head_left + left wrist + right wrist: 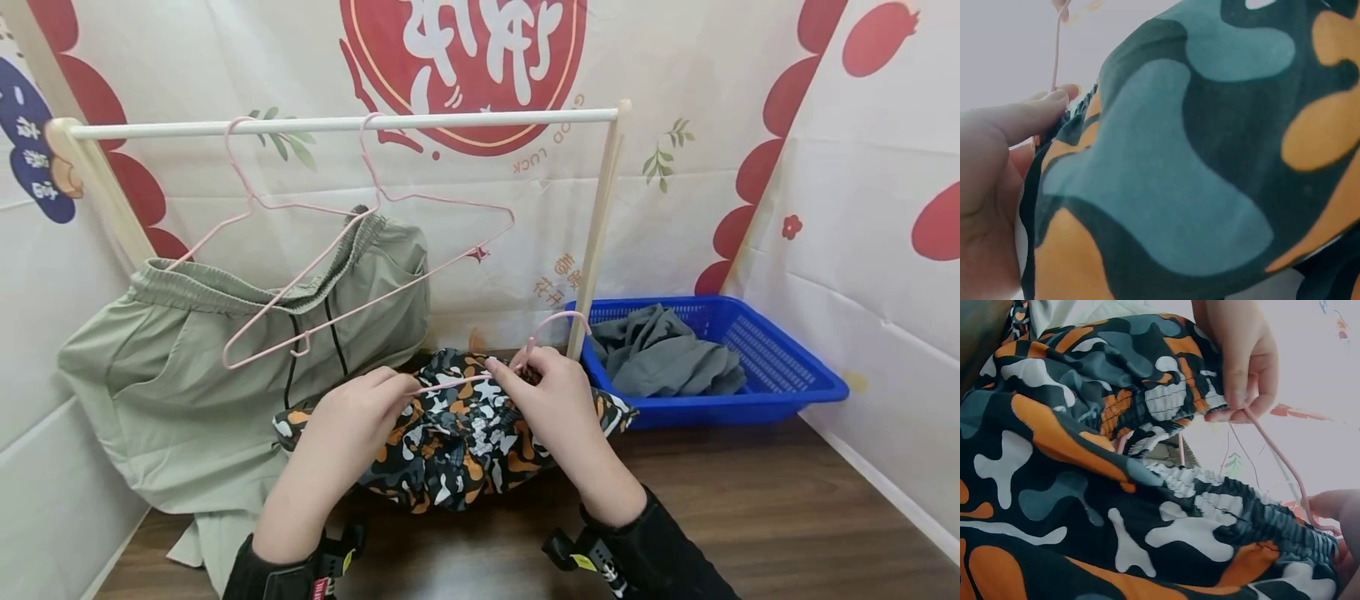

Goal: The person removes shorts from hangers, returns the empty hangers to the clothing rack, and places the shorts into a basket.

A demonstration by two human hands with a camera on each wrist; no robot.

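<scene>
Camouflage-print pants (pixel 457 450) in black, orange, white and grey hang bunched between my hands, with their elastic waistband (pixel 1222 500) gathered. A pink clothes hanger (pixel 457 383) runs along the waistband, its hook upright near my right hand. My left hand (pixel 356 417) pinches the waistband and the hanger at one side; in the right wrist view the same left hand (pixel 1247 362) shows thumb and fingers closed on them. My right hand (pixel 551 400) grips the hanger and cloth near the hook; only its fingertips (pixel 1329 503) show in the right wrist view.
A white-barred rack (pixel 315 125) with wooden posts stands behind my hands. Two pink hangers hang from it; light green pants (pixel 180 375) are on one, at the left. A blue basket (pixel 787 392) with grey cloth (pixel 667 354) stands right, on a wooden surface (pixel 750 500).
</scene>
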